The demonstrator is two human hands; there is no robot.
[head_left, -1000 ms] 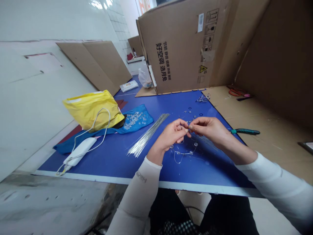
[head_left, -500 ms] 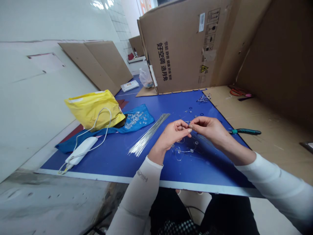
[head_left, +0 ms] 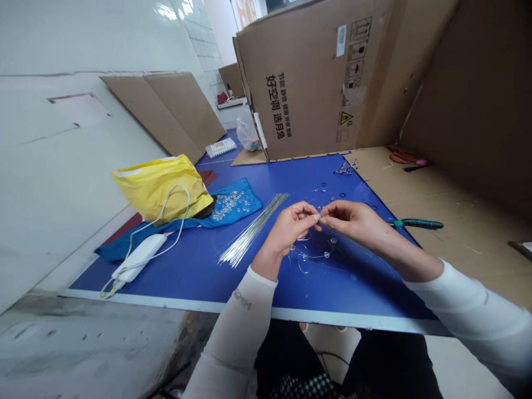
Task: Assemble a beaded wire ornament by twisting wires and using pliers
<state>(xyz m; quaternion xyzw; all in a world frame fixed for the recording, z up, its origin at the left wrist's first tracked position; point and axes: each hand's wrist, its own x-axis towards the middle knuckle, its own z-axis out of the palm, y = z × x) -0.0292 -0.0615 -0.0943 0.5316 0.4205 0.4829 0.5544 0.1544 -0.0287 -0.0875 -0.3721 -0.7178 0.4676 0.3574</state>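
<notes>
My left hand and my right hand meet over the blue tabletop, thumbs and forefingers pinched tip to tip. Between them is the end of a thin beaded wire, mostly covered by the fingers. Its lower part curves below my hands, with several clear round beads spaced along it. Left of my left hand lies a bundle of straight silvery wires. Pliers with green and black handles rest beyond my right wrist.
Loose clear beads lie on a blue cloth beside a yellow bag. A white power strip with its cord sits at the left. Cardboard stands behind. Red-handled scissors and small wire pieces lie at the back right.
My pinched fingertips have shifted slightly to the left and remain together. The right forearm has moved a little. The surrounding things stay in place.
</notes>
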